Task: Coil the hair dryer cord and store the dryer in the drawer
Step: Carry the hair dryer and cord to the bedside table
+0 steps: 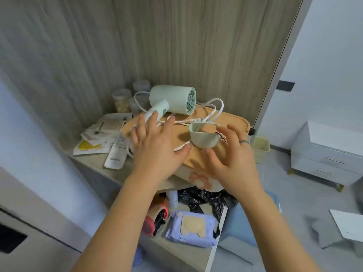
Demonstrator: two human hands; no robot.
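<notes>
Bare forearms, no sleeves; dark band ring (244, 142) on the right hand (231, 154).

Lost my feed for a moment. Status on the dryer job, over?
Left hand and right hand open, reaching, holding nothing. Hair dryer lies on orange lid, cord loose, uncoiled. Small cup sits by the cord.

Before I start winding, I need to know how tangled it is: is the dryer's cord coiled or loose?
Loose. The white cord sprawls in open loops over the tan lid beside the hair dryer, with no neat coil.
</notes>
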